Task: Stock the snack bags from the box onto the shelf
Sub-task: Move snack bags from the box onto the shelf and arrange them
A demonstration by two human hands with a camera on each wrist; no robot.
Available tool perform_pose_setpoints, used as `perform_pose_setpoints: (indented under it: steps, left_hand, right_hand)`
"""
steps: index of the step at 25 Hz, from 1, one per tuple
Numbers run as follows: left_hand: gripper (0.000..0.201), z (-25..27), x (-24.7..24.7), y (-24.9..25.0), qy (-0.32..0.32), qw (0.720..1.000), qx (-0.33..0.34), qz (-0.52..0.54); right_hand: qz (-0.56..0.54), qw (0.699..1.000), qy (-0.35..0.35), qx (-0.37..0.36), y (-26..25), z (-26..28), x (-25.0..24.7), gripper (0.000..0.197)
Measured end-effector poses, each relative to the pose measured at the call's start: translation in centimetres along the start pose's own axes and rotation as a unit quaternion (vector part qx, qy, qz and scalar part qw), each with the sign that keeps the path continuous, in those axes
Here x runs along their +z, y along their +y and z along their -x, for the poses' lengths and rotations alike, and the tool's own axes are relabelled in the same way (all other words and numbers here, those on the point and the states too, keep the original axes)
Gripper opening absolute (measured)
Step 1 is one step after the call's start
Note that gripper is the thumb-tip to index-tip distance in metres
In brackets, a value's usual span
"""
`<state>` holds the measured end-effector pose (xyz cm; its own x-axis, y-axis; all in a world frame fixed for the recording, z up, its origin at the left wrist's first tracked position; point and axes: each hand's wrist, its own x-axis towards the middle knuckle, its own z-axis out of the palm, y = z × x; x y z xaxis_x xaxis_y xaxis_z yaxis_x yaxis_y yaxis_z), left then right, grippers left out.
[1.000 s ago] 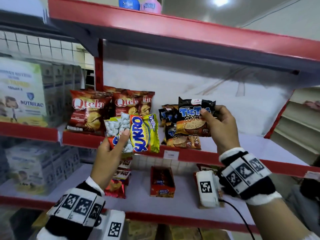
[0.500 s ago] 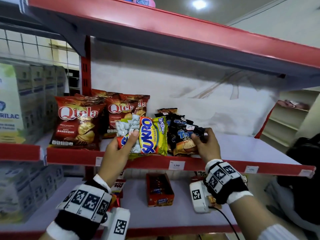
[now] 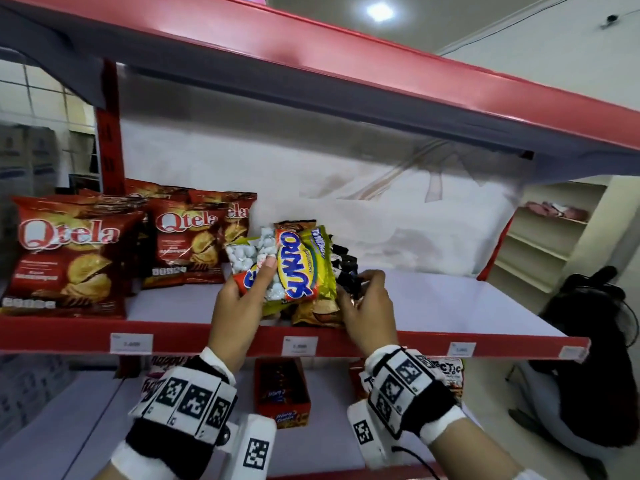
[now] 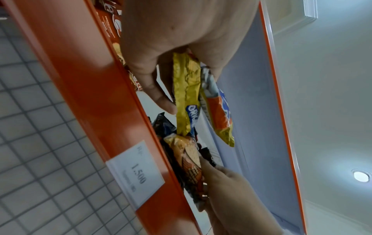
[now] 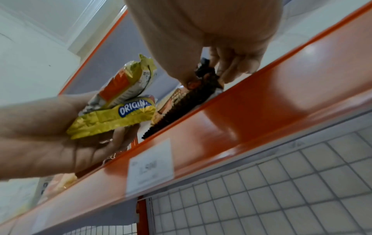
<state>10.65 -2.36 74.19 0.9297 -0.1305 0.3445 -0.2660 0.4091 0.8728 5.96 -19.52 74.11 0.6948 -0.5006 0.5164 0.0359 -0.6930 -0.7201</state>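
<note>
On the middle shelf, near its front lip, the right hand was setting down a dark Tic Tac snack bag, thumb and fingers pinched on the bag's crimped upper edge, as the right wrist view showed, so that the packet could be stood or leaned on the small stack of like bags already lying there. That pinch at the seam seemed chosen to leave the body of the bag free to settle against its neighbours. The left hand held two yellow Sukro bags clear of the board, just left of and partly in front of the dark stack, fingers behind them and thumb pressed across the front; the left wrist view showed the pair side by side in that one grasp. They appeared to be kept aloft as the next stock to go in, waiting until the right hand was free, and held upright with labels outward, likely so they could face the aisle once placed. Red Qtela bags stood in rows further left, labels forward, which suggested each brand got its own stretch behind a price tag on the red lip. No box was in view, so how much remained to stock could not be told.
</note>
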Motion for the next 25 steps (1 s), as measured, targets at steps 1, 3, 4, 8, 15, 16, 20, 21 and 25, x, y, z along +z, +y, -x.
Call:
perform_pose_setpoints:
  steps: [1,3,4,8,15,16,20,21,25]
  left_hand:
    - [0.042,-0.2,0.4,-0.2,0.009,1.0,-0.006,0.013]
    - [0.039,-0.6,0.8,-0.4,0.016,0.999,-0.013,0.031]
    - [0.035,-0.8,0.9,-0.4,0.016,0.999,-0.013,0.029]
    - [0.023,-1.1,0.4,-0.4,0.036,0.999,-0.006,0.019]
    - [0.015,-1.4,0.2,1.1,0.078,0.996,0.05,0.02]
    - [0.018,-1.5,0.4,1.5,0.078,0.995,0.064,0.021]
    - [0.04,-1.9,2.2,3.1,0.069,0.991,0.111,0.015]
    - [0.042,-1.9,2.8,3.4,0.061,0.99,0.124,0.017]
    - [0.05,-1.3,6.1,3.7,0.031,0.988,0.146,0.037]
  right_hand:
    - [-0.013,1.0,0.01,-0.016,-0.1,-0.5,0.0,0.033]
    - [-0.022,0.999,0.003,-0.039,-0.3,-1.1,0.3,0.03]
    - [-0.018,0.999,-0.013,-0.044,-0.3,-1.2,0.5,0.027]
    - [0.015,0.991,-0.125,-0.038,0.5,-0.6,0.7,0.032]
    - [0.008,0.989,-0.147,-0.018,-0.5,-0.2,-0.3,0.046]
    - [0.008,0.991,-0.135,-0.014,-0.7,-0.1,-0.5,0.048]
    - [-0.005,0.996,-0.092,-0.012,-2.2,-0.9,-2.1,0.041]
    - [-0.062,0.995,-0.082,-0.015,-2.7,-1.2,-2.8,0.037]
    - [-0.358,0.917,-0.177,0.01,-4.5,-1.3,-4.6,0.046]
